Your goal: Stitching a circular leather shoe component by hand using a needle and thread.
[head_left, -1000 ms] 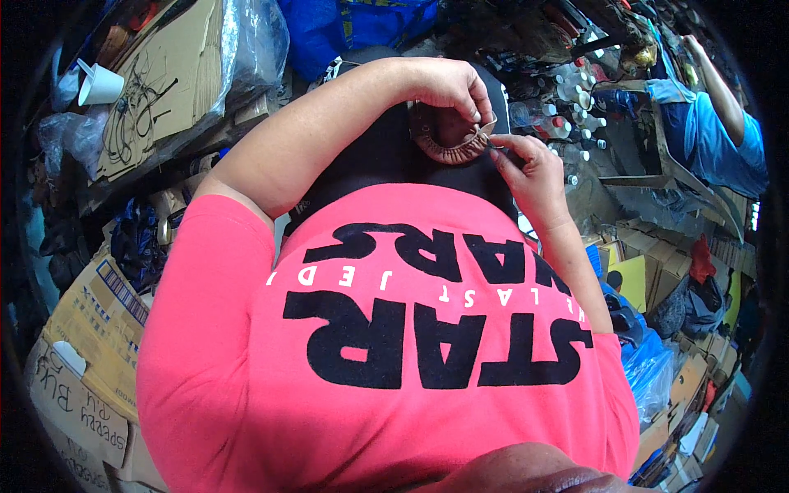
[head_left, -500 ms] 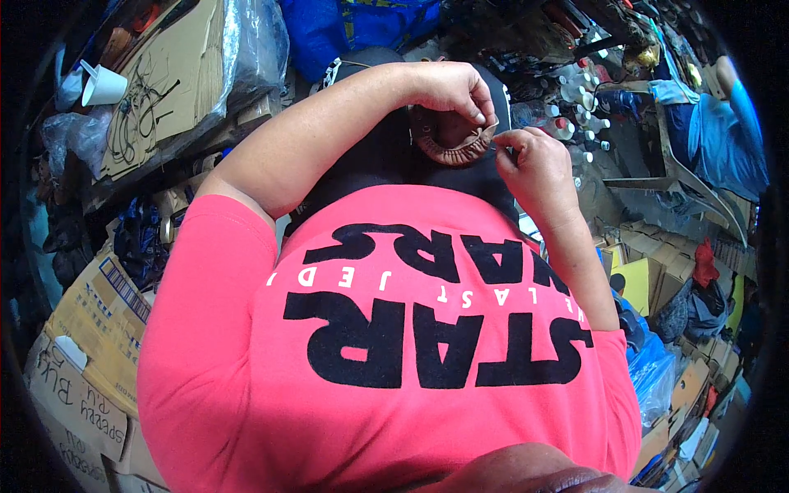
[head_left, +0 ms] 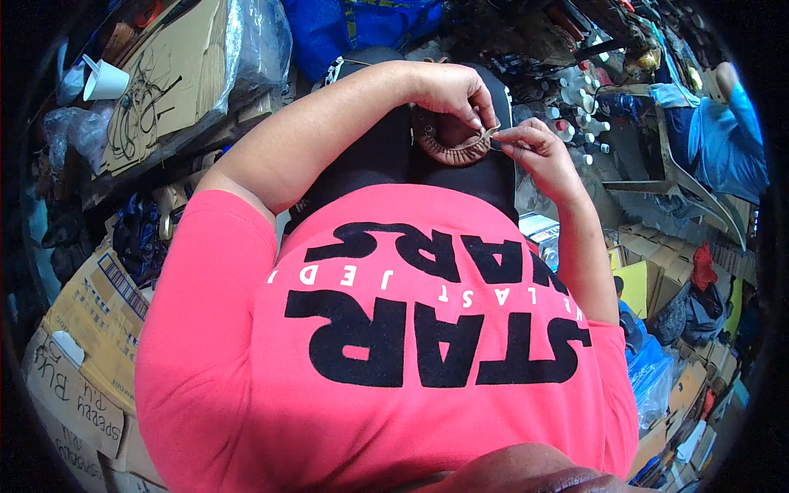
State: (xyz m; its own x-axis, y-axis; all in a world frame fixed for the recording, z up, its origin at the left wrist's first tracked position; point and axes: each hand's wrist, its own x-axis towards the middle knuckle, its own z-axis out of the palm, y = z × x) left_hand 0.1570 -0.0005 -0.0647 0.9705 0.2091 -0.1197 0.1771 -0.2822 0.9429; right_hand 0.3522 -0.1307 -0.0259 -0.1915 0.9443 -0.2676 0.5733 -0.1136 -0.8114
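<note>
A brown leather moccasin shoe (head_left: pixel 453 154) with a puckered, gathered toe edge rests on my black-clad thighs. My left hand (head_left: pixel 454 89) reaches over it from above, thumb and forefinger pinching the raised leather at its right edge. Close beside those fingertips, my right hand (head_left: pixel 542 156) is closed in a pinch against the same edge. A thin strand or needle seems to show below its fingers, too small to make out. The left hand and wrist hide the shoe's far part.
Flat cardboard (head_left: pixel 185 57) with dark cords and a white cup (head_left: pixel 106 81) lie at the left. Several capped bottles (head_left: pixel 582 103) stand beyond my right hand. Cardboard boxes (head_left: pixel 99 304) crowd the lower left. A person in blue (head_left: pixel 723 135) is at the far right.
My right hand has shifted slightly, its fingers now straighter and nearer the left fingertips at the leather edge. The left hand keeps its pinch, and the shoe stays in place.
</note>
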